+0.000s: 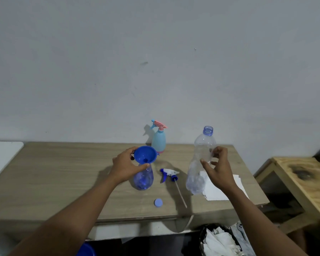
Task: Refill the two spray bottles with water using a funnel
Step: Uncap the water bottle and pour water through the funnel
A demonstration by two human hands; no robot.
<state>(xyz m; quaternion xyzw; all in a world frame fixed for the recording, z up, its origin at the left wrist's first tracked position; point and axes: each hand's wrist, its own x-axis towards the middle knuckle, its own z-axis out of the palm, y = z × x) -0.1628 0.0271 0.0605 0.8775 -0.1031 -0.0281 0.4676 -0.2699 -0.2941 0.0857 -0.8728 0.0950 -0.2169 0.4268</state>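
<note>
A blue funnel (145,156) sits in the neck of a clear blue spray bottle (143,179) standing mid-table. My left hand (126,164) grips the funnel's rim between thumb and fingers. The bottle's blue-and-white spray head (169,174) lies beside it with its dip tube pointing toward me. A light-blue spray bottle with a pink trigger (158,140) stands at the back, its head on. A clear plastic water bottle (201,154) stands uncapped on the right. My right hand (217,167) hovers at its near side, fingers apart, fingertips at the bottle wall.
A blue bottle cap (158,202) lies near the wooden table's front edge (63,209). White paper (220,189) lies under and right of the water bottle. A second wooden table (303,182) stands to the right, and a bin with crumpled paper (220,239) sits below.
</note>
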